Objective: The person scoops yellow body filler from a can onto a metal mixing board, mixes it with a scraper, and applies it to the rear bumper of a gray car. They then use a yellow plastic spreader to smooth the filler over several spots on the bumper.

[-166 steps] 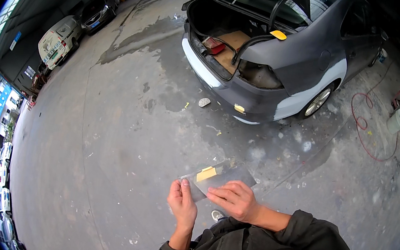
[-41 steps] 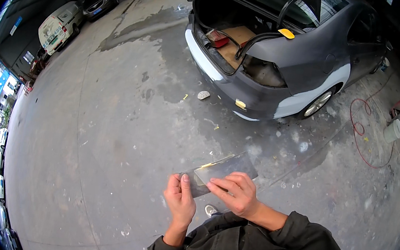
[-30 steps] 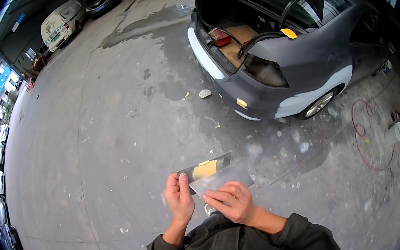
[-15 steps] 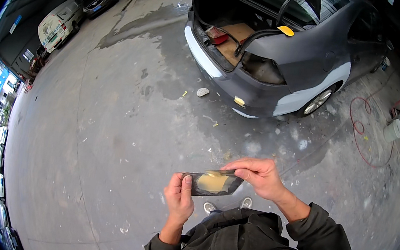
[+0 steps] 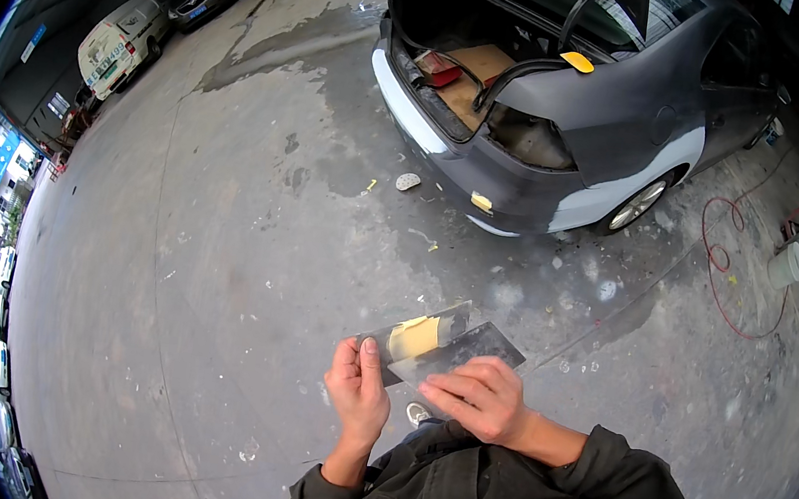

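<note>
Right fingers (image 5: 458, 390) now lower, rectangular blade (image 5: 486, 346) beside yellow paste (image 5: 415, 336)

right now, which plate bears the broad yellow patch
The grey rectangular plate in the left hand; the dark grey plate in the right hand shows none.

1 head-worn fisheye view faces down-forward, left grip (image 5: 361, 391) and right grip (image 5: 485, 402) near, car (image 5: 624, 118) farther.

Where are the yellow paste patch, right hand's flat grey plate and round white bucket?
Yellow paste patch (image 5: 415, 336), head view: middle.
Flat grey plate (image 5: 491, 343) in the right hand (image 5: 481, 400), head view: far end.
Round white bucket (image 5: 785, 268), head view: outer wall.
</note>
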A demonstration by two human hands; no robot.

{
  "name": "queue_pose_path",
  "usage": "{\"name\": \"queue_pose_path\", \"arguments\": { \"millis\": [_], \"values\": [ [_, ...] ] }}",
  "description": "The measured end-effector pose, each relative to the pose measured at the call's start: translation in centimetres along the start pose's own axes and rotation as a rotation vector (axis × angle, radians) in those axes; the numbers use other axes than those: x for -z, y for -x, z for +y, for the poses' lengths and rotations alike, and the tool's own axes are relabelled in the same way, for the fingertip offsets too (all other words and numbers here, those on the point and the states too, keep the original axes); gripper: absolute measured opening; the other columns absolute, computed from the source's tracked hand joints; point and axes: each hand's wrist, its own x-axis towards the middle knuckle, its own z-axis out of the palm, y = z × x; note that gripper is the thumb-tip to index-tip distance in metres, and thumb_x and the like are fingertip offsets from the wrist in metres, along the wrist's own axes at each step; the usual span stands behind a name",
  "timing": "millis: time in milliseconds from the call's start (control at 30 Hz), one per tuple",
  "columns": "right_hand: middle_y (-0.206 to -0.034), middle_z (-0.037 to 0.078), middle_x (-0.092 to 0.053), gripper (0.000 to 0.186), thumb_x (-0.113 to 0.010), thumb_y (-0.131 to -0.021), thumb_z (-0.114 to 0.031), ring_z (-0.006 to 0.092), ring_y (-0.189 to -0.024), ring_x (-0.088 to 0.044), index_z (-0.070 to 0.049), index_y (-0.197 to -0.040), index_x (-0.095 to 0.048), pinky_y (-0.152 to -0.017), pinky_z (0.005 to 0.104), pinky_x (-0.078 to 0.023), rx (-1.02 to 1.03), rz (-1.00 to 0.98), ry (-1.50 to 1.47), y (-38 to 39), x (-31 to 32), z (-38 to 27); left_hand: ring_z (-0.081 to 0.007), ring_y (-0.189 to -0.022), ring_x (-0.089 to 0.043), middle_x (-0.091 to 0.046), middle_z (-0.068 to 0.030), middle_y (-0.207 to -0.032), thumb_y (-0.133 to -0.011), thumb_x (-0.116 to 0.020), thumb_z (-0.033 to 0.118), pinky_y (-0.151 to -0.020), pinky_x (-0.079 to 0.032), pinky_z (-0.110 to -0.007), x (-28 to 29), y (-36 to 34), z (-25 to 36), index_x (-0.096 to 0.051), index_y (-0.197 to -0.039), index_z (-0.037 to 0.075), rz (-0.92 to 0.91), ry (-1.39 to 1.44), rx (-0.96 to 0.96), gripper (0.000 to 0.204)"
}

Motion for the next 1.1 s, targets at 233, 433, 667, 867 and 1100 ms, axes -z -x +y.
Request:
{"name": "queue_pose_path", "arguments": {
  "millis": [233,433,667,867,1100],
  "values": [
    [-0.097,-0.002,-0.065,0.029,-0.063,-0.07,-0.012,0.014,-0.082,-0.056,-0.009,-0.097,-0.071,-0.069,0.029,-0.047,0.019,0.019,0.003,0.1,-0.8,0.2,0.0003,-0.065,-0.041,-0.051,0.0051,-0.073,-0.099,-0.048,0.014,-0.056,-0.033,-0.016,-0.9,-0.3,0.6,-0.052,-0.086,0.001,0.031,0.016,-0.024,0.019],
    [-0.095,-0.002,-0.065,0.031,-0.065,-0.067,-0.011,0.0145,-0.081,-0.056,-0.01,-0.098,-0.072,-0.069,0.0291,-0.047,-0.063,0.03,0.013,-0.7,-0.8,0.8,-0.0002,-0.066,-0.04,-0.05,0.0057,-0.073,-0.1,-0.048,0.015,-0.057,-0.033,-0.016,-1.4,0.2,0.8,-0.052,-0.085,0.001,0.03,0.045,-0.059,0.02],
    [-0.095,-0.003,-0.065,0.032,-0.066,-0.066,-0.011,0.0144,-0.081,-0.056,-0.011,-0.097,-0.072,-0.07,0.0289,-0.047,-0.07,0.055,0.011,-0.8,-0.5,1.0,-0.0007,-0.067,-0.04,-0.05,0.0053,-0.075,-0.1,-0.047,0.016,-0.058,-0.034,-0.017,-1.1,0.2,0.3,-0.052,-0.085,0.002,0.037,-0.012,-0.03,0.021],
    [-0.088,-0.002,-0.064,0.028,-0.066,-0.068,-0.008,0.0157,-0.077,-0.059,-0.01,-0.096,-0.071,-0.07,0.0297,-0.048,-0.076,-0.01,-0.046,-0.2,0.4,0.6,-0.0017,-0.069,-0.04,-0.05,0.0052,-0.075,-0.1,-0.048,0.015,-0.061,-0.036,-0.017,-1.1,-0.4,-0.4,-0.053,-0.085,0.001,0.058,-0.032,-0.017,0.021],
    [-0.093,0.007,-0.068,0.018,-0.065,-0.083,-0.004,0.016,-0.08,-0.063,-0.002,-0.1,-0.07,-0.071,0.0259,-0.048,-0.689,-0.02,-0.851,-5.7,3.3,3.7,-0.0041,-0.065,-0.044,-0.055,0.0025,-0.069,-0.097,-0.052,0.016,-0.057,-0.038,-0.02,-1.0,-0.2,-1.0,-0.056,-0.085,-0.003,-0.166,-0.068,-0.013,0.023]
  ]
}}
